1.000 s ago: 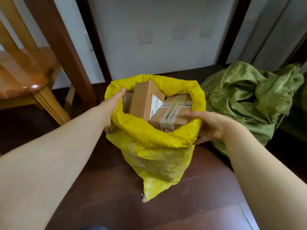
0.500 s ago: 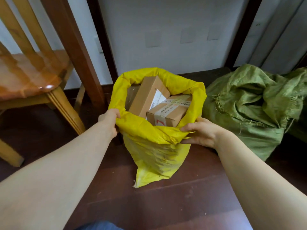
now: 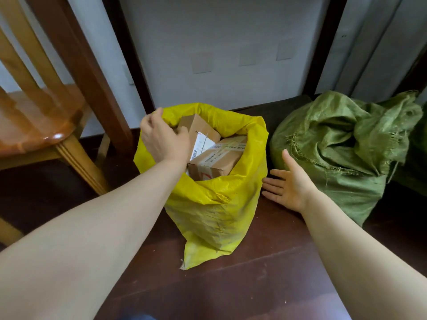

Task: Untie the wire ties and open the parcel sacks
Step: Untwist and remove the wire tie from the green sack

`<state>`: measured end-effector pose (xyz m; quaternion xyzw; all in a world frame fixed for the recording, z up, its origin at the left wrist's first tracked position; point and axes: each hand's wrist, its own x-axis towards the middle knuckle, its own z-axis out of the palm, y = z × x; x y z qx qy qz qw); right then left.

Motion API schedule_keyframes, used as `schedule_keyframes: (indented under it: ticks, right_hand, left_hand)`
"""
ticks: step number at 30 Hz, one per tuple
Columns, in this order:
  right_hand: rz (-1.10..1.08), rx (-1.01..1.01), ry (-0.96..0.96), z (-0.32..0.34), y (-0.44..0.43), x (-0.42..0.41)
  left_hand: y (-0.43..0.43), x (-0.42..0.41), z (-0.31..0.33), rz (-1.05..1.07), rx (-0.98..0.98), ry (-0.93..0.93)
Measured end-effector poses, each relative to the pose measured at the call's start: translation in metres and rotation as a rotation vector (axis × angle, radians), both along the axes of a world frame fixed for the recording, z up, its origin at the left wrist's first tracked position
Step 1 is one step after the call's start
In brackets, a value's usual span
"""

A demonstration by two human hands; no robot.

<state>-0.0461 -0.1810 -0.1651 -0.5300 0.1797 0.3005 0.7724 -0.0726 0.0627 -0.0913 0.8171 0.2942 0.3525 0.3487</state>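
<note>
Yellow sack [image 3: 215, 204] stands open on the floor [image 3: 265, 262], boxes [image 3: 217, 160] showing. At its far-left rim the left hand [image 3: 161, 139] curls onto the fabric; the right hand [image 3: 290, 184] hangs flat-fingered just beside. Best to roll the rim down evenly, steadying both sides.

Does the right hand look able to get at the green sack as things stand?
Probably yes. The right hand is open and close beside the green sack, with nothing visible between them; the yellow sack stands on the hand's other side.
</note>
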Motion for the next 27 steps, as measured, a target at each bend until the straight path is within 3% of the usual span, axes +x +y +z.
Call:
schedule_keyframes:
  ticks: [5, 10, 17, 21, 27]
  right_hand:
    - [-0.119, -0.013, -0.013, 0.001, -0.046, 0.0]
    - [-0.36, -0.091, 0.012, -0.005, -0.107, 0.006]
    - [-0.712, 0.061, 0.097, -0.024, -0.135, 0.02]
    - [-0.804, -0.058, 0.101, -0.038, -0.133, 0.022]
    - [-0.88, -0.331, -0.041, -0.059, -0.15, 0.034]
  left_hand:
    - [-0.099, 0.021, 0.007, -0.355, 0.114, -0.021]
    - [-0.198, 0.034, -0.008, -0.587, 0.124, 0.097]
    - [-0.293, 0.055, -0.025, -0.64, 0.123, 0.356]
    - [-0.31, 0.069, -0.04, -0.612, 0.001, 0.426]
    - [-0.303, 0.087, -0.08, -0.49, -0.284, 0.44]
